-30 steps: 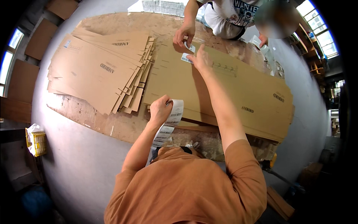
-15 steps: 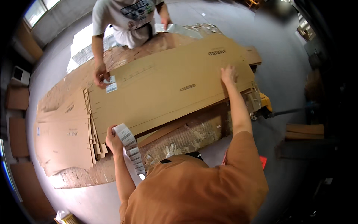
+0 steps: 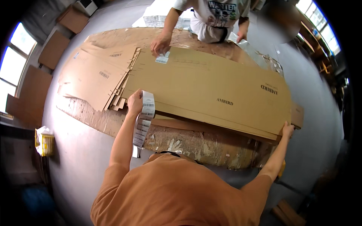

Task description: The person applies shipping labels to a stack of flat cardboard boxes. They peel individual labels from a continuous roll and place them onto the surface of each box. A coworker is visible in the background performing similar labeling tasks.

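Lying uppermost on a pile of similar pieces, a long brown cardboard sheet (image 3: 211, 81) spans the worn tabletop (image 3: 196, 147), a white label (image 3: 162, 59) near its far left corner. At the near left, the person's left grip (image 3: 135, 101) is closed on the upper end of a strip of barcode labels (image 3: 146, 113), which trails down past the sheet's front edge, held just as it was half a second earlier. The right grip (image 3: 288, 130) has shifted: then on the sheet's upper face toward the right end, it is now at the near right corner, touching the edge; how tightly it is closed cannot be told. Across the tabletop, a co-worker's fingers (image 3: 161, 45) remain at the label, as in the earlier frame. Left of the sheet, fanned cardboard pieces (image 3: 90, 75) keep their spread. White bundles (image 3: 158, 18) sit beyond the far edge, and a yellow basket (image 3: 47, 147) holding a white bag (image 3: 43, 132) shows at far left.
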Available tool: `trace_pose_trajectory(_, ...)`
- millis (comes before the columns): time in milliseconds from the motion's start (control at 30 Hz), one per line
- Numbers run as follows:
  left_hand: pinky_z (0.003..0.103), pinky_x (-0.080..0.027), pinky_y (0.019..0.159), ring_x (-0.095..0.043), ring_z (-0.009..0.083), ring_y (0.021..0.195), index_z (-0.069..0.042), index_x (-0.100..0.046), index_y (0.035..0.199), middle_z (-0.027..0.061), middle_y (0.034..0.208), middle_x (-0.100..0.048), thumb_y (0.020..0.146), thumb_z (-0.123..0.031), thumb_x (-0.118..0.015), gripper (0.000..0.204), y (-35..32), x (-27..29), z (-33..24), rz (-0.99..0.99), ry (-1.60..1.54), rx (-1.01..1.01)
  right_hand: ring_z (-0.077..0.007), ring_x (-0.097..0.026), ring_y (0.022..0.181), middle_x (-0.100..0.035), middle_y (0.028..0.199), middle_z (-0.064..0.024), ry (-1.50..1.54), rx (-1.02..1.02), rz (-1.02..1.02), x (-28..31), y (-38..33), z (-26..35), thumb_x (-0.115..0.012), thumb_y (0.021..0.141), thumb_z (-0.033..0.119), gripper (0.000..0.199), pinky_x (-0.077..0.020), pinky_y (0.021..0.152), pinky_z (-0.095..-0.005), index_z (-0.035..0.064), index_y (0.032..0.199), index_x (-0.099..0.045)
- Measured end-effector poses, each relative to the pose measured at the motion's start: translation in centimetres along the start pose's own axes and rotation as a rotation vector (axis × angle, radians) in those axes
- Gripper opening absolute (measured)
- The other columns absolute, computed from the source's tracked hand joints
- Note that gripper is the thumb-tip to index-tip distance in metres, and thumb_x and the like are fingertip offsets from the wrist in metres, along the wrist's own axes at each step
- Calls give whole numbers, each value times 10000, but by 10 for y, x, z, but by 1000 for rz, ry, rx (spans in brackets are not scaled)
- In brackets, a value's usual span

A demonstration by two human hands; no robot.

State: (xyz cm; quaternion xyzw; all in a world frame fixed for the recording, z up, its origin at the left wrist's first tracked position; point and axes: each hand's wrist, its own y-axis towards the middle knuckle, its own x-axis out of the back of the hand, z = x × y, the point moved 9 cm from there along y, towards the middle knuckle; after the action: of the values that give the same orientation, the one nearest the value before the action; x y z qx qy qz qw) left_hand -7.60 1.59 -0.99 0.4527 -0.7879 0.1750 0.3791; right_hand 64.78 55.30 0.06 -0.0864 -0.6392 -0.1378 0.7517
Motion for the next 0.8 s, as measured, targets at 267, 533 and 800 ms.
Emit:
trace_pose_trajectory(267, 363, -567, 757, -667, 222, 842, 21, -601, 1101, 141, 1002, -669, 952, -183, -473, 283, -67, -48, -11, 681, -653, 518, -113, -525, 595, -590, 727, -42, 564, 152, 270, 119, -21, 6, -620, 895, 306, 269, -400, 512, -293, 45, 872, -563)
trace_pose_trajectory(533, 362, -519, 868, -606, 204, 1038, 22, -515, 1219, 115, 1154, -608, 1013, -345, -373, 444, -84, -86, -81, 723, -1585, 487, -110, -588, 823, -609, 929, -22, 851, 412, 538, 220, -91, 32, -577, 921, 220, 197, -472, 695, -255, 61, 1030, -535)
trace_pose_trajectory(800, 267, -490, 607, -588, 108, 675, 14, -644, 900, 48, 782, -648, 985, -368, -463, 432, -13, 88, 4, -31, -1247, 315, -232, -540, 1122, -544, 1256, -99, 1138, 245, 677, 75, -190, 78, -547, 901, 134, 458, -462, 921, -362, 17, 1329, -434)
